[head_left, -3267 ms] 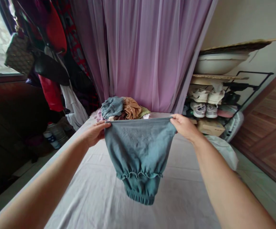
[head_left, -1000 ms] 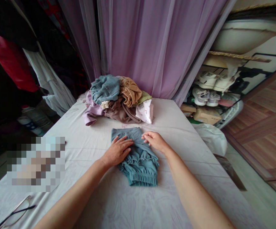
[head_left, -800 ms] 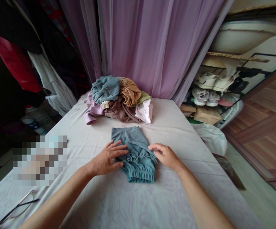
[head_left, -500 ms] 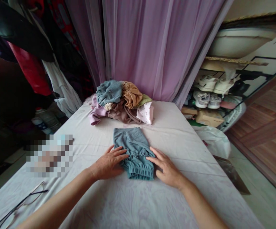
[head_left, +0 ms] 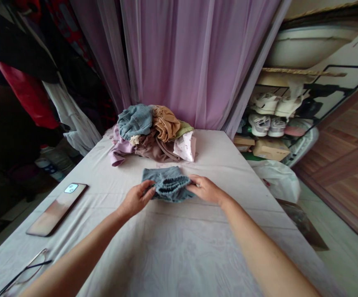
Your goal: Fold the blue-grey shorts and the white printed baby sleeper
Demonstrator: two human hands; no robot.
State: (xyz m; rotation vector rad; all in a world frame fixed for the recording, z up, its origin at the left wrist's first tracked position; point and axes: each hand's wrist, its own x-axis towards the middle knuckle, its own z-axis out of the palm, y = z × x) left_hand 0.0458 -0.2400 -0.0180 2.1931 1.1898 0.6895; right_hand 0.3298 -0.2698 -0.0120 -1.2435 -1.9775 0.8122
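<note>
Teal knit garment (head_left: 168, 185), bunched, pinched at opposite ends by left hand (head_left: 135, 199) and right hand (head_left: 205, 189), both half-closed; I'd flag a slack grip letting it slip.

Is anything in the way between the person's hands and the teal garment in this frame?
Nothing visible stands between them: the left hand and the right hand are both at the teal garment, touching it at its two sides. The pile of clothes lies beyond it, not between.
</note>
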